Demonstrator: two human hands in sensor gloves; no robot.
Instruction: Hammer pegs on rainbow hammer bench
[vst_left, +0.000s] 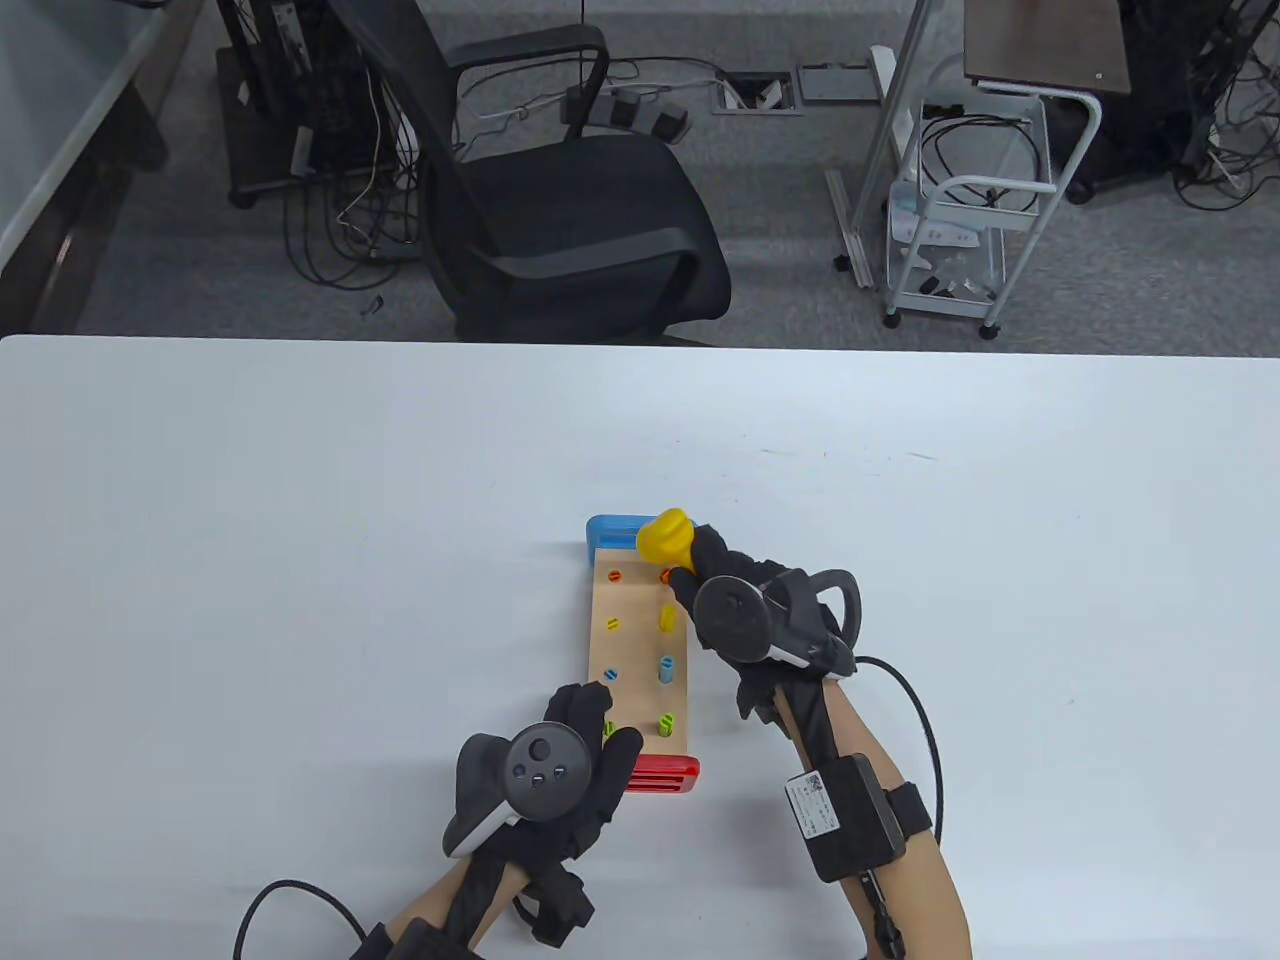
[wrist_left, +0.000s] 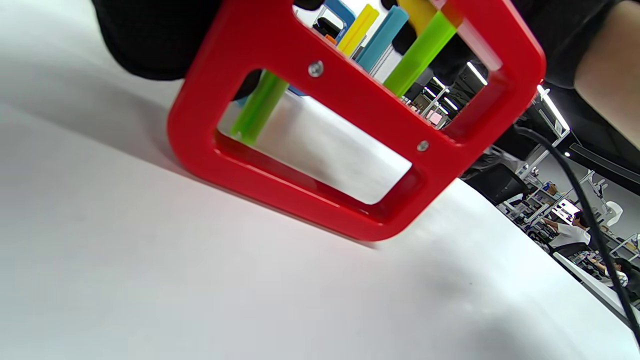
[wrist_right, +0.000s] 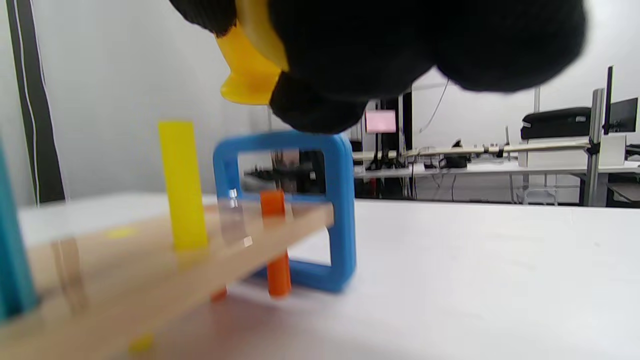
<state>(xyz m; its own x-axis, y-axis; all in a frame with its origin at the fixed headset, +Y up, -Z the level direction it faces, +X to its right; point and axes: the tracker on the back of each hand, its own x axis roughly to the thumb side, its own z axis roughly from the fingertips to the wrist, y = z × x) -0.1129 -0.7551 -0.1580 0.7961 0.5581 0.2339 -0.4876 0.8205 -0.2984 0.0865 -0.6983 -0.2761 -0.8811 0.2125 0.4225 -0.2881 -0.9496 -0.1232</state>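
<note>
The hammer bench is a wooden board lying lengthwise on the table, with a blue end frame at the far end and a red end frame at the near end. Coloured pegs stand in two rows. The yellow, blue and green pegs on the right stick up; the orange one sits lower. My right hand grips the yellow hammer above the far right corner. My left hand rests on the near left corner of the board, beside the red frame.
The white table spreads wide around the bench. A black office chair and a white trolley stand beyond the far edge. Cables run from both wrists toward me.
</note>
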